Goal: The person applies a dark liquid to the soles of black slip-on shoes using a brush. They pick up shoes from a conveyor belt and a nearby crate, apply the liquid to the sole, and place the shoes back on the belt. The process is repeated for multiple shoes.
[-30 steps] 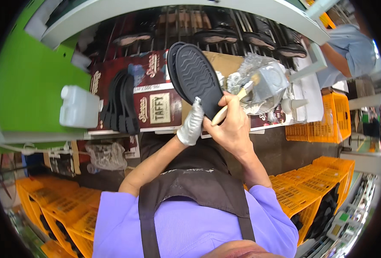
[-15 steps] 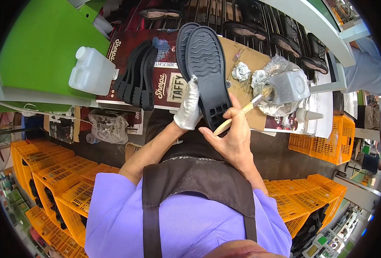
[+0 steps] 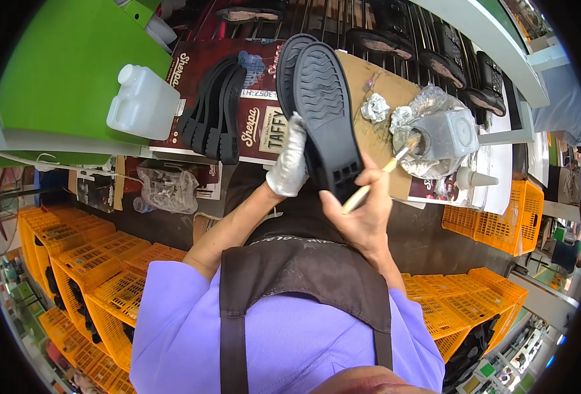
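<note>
Beyond the hands (image 3: pixel 364 220) lies cardboard (image 3: pixel 354 75); behind, orange crates (image 3: pixel 110 251).

Bright, fairly even light falls at the grip, where the soles (image 3: pixel 324 92) show crisp tread; the right hand (image 3: pixel 364 210) looks slightly soft. Beyond the grip the rack (image 3: pixel 333 23) sinks into shadow, while the bag (image 3: pixel 435 100) to its right glints. Outermost, the panel (image 3: pixel 74 79) and beam (image 3: pixel 494 41) bow toward a black rim.

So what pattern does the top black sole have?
The top black sole has wavy ridges on its forepart, best seen in the head view.
</note>
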A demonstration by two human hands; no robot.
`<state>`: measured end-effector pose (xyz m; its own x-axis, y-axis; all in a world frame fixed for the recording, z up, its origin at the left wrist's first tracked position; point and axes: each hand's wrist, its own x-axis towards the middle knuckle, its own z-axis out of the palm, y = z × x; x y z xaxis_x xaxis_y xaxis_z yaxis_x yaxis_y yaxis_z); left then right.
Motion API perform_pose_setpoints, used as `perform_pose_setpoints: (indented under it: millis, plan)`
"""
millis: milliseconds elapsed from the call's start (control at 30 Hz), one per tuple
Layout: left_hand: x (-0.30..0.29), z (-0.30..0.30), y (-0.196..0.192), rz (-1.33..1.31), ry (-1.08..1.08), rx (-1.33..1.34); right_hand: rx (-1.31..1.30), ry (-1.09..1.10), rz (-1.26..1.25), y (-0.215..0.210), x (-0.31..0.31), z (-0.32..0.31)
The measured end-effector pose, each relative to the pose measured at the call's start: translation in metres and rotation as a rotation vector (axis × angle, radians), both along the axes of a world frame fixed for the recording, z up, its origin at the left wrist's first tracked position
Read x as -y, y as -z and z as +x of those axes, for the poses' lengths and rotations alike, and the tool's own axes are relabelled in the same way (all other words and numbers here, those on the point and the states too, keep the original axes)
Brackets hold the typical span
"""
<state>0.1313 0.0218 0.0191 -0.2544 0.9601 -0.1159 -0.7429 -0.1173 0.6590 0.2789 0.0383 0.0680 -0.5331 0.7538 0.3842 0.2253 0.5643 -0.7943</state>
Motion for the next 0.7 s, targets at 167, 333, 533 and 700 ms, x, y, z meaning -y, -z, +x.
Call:
perform_pose_setpoints:
  millis: [167,333,533,700]
  plan:
    - [0.002,-0.019,-0.013,0.241,0.114,0.225,-0.346,0.001,-0.322,0.001,-0.005,0.014]
    - [0.004,-0.024,-0.017,0.114,0.082,0.152,-0.386,0.026,-0.272,0.0,-0.014,0.017]
    - [0.007,-0.026,-0.006,0.101,0.116,0.131,-0.358,0.054,-0.256,0.001,-0.014,0.017]
    - [0.004,-0.028,-0.007,0.142,0.117,0.157,-0.371,0.066,-0.257,0.0,-0.015,0.018]
